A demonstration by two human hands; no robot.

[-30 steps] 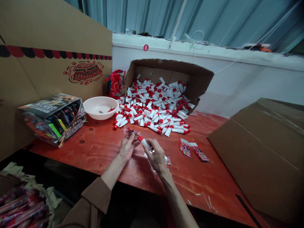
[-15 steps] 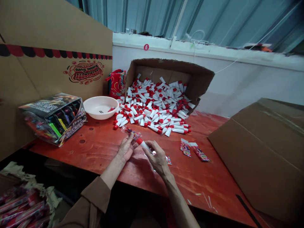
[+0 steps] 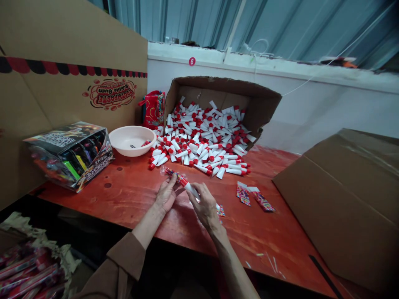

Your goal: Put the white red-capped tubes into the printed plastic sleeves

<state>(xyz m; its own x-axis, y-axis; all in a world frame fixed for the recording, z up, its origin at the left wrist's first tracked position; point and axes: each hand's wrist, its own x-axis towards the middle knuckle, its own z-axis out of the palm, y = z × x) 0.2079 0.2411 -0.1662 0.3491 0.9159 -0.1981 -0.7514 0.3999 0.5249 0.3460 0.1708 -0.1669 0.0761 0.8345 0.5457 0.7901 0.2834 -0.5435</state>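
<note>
My left hand (image 3: 166,194) pinches a colourful printed plastic wrapper (image 3: 173,172) near the table's front. In my right hand (image 3: 204,205) is a white tube (image 3: 191,189) with a red cap, its cap end pointing up and left. The cap meets the open end of the wrapper and seems to be partly inside it. Under my right hand, partly hidden, lies another printed wrapper (image 3: 220,210). Beyond my hands spreads a heap of white tubes with red caps (image 3: 199,145), spilling from a tipped cardboard box (image 3: 264,97).
Two printed wrappers (image 3: 262,200) lie right of my hands. A pale bowl (image 3: 121,143) and a display box (image 3: 70,153) stand left. A large cardboard box (image 3: 346,199) bounds the right side. Lower left, a torn-edged box holds several wrapped tubes (image 3: 28,270).
My right hand has pushed the tube slightly up and left. Its red cap now sits further into the wrapper. My left hand has hardly moved.
</note>
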